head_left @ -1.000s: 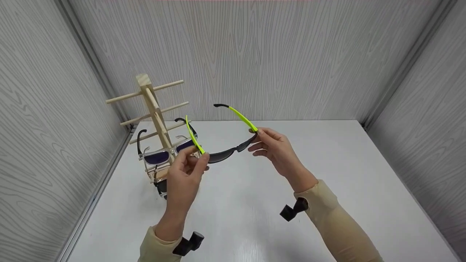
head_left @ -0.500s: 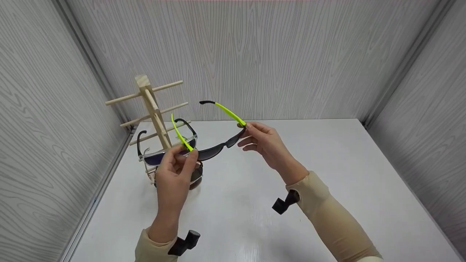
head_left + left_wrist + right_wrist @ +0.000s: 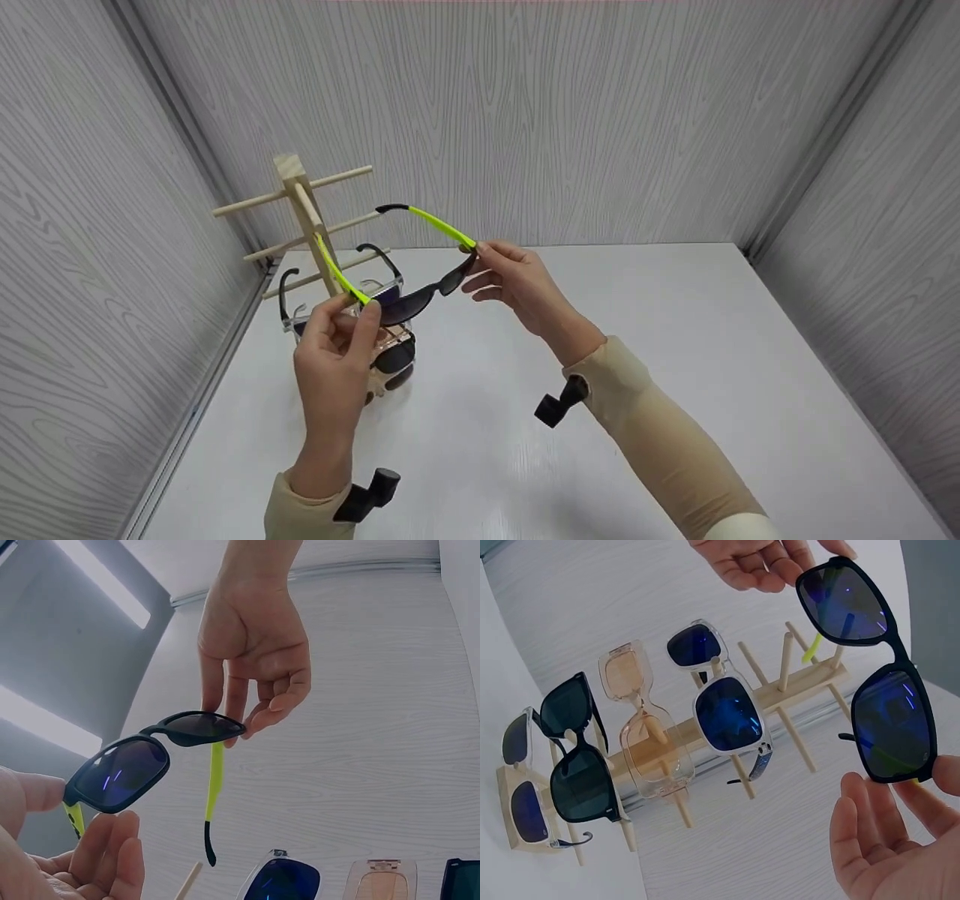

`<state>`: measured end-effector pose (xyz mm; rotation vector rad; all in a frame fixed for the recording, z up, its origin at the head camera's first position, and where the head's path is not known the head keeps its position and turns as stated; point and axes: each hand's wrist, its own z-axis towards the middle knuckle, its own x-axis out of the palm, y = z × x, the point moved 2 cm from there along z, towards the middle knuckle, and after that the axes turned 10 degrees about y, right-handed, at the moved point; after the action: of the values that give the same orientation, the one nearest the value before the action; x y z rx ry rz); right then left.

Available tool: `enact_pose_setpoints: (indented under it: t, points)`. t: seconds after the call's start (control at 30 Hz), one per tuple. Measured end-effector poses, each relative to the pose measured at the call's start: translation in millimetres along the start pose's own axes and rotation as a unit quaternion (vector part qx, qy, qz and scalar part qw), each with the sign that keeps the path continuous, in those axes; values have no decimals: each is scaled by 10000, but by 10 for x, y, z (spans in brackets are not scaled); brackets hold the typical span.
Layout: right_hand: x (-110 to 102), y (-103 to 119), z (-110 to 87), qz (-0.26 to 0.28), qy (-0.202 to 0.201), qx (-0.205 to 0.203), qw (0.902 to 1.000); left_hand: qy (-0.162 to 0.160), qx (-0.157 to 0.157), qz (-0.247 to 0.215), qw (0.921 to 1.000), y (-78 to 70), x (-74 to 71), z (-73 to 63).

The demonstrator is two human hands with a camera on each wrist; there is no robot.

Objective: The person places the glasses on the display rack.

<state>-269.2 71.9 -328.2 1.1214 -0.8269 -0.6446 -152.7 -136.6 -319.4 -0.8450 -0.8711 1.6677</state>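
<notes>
Sunglasses [image 3: 409,306] with dark lenses, a black front and neon-yellow arms are held up in both hands, arms unfolded and reaching away toward the back wall. My left hand [image 3: 330,367] pinches the left hinge corner between thumb and fingers. At the right hinge corner, my right hand [image 3: 521,292] pinches the frame, its other fingers loosely bent. The wooden display rack [image 3: 291,166] stands just behind; the left yellow arm overlaps its post in the head view, and the right arm's black tip overlaps a peg end. In the right wrist view the sunglasses [image 3: 894,724] show both lenses whole.
Lower on the rack hang clear-framed sunglasses with blue lenses [image 3: 727,714], a peach-tinted pair [image 3: 656,754], a black pair [image 3: 585,784] and another clear-framed pair [image 3: 529,810]. Its upper pegs [image 3: 341,177] stick out bare. Wood-grain walls [image 3: 570,120] enclose the white table [image 3: 637,315].
Both hands have moved left and slightly up with the sunglasses, bringing them in front of the rack. The grip at both hinges stays the same.
</notes>
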Motion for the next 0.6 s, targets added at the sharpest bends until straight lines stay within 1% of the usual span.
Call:
enact_pose_setpoints:
  t: [0.27, 0.5, 0.6]
  points:
    - [132, 29, 128, -152, -109, 129, 9997, -255, -79, 113, 9996, -12, -130, 73]
    - [247, 51, 232, -337, -166, 210, 9991, -415, -72, -22, 9991, -14, -241, 163]
    - [306, 48, 282, -390, -186, 266, 9987, -540, -101, 44, 9985, -6, -296, 208]
